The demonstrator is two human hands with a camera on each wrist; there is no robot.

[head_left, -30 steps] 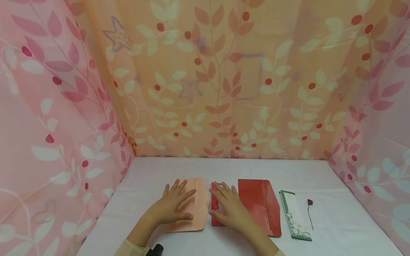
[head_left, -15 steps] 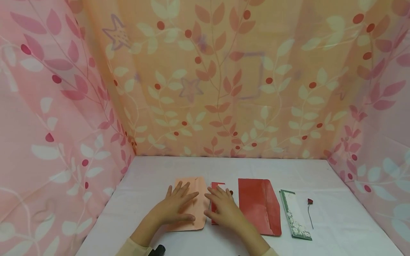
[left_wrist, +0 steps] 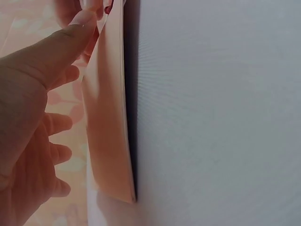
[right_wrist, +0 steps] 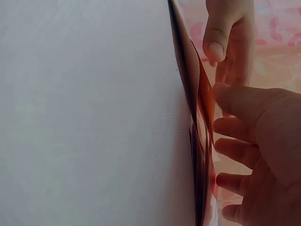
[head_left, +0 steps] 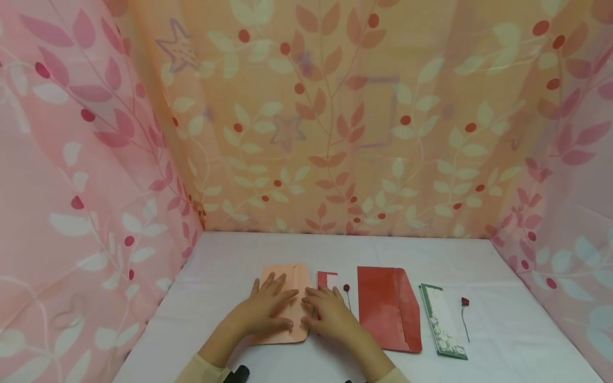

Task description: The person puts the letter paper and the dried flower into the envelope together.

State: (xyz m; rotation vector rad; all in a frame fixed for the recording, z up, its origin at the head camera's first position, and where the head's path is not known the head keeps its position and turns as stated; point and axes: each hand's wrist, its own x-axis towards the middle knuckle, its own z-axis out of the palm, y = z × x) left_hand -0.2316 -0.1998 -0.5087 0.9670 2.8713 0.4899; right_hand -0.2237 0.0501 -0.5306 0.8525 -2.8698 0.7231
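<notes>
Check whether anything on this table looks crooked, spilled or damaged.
Nothing stands out. The peach envelope, red envelope and green card lie neatly in a row, with no spill or tear in view. The right hand hides much of the red card, so its condition is unclear.

Leaf-print hangings on three sides of a table form a booth.

Left hand partly covers a peach envelope, right hand a red card.

In the head view we see only part of the red card, the right hand hiding the rest; the bottom edge crops both sleeves.
</notes>
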